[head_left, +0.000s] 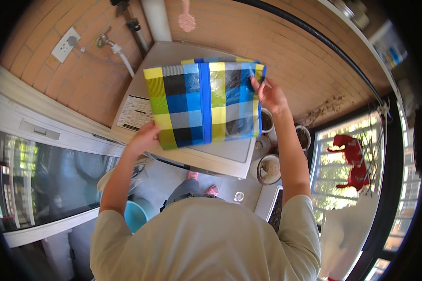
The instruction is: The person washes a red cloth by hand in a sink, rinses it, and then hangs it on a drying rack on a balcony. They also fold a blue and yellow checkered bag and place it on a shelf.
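A folded plaid woven plastic bag (180, 105), checked in yellow, blue, black and grey with a blue strip down its middle, is held up in front of me. My left hand (147, 137) grips its lower left edge, the fingertips partly hidden by the bag. At the upper right edge, my right hand (271, 95) pinches the bag between thumb and fingers. Beneath the bag is the light top of a washing machine (229, 152), with a printed label (135, 112) on its left part.
A wall outlet (65, 44) and a tap (106, 41) are at the far left. Several pots, one a white pot (269, 168), stand right of the machine. A blue bucket (138, 214) is at lower left. Red garments (351, 159) hang by the window.
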The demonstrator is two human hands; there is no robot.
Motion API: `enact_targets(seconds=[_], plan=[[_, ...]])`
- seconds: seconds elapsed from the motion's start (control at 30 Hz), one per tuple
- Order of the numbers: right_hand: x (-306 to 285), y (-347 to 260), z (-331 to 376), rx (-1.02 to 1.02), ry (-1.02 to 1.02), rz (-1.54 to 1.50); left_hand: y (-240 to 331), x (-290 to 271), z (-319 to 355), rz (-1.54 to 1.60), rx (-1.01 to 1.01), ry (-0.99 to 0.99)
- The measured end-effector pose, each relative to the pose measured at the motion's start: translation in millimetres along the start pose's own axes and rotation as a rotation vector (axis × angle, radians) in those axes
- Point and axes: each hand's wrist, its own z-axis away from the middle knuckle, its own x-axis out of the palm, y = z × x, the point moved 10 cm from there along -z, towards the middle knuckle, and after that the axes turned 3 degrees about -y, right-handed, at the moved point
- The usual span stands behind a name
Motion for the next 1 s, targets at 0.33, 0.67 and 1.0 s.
enact_targets(seconds=[0.33, 0.67, 1.0], plan=[[-61, 4, -108, -0.117, 0.438, 2.264, -9, -60, -30, -0.21, -0.291, 0.303], [-1, 45, 26, 0.132, -0.128, 0.805, 53, -11, 2, 0.334, 0.065, -0.031], [-38, 45, 105, 0.107, 0.037, 0.976, 42, 8, 21, 0.175, -0.137, -0.128]])
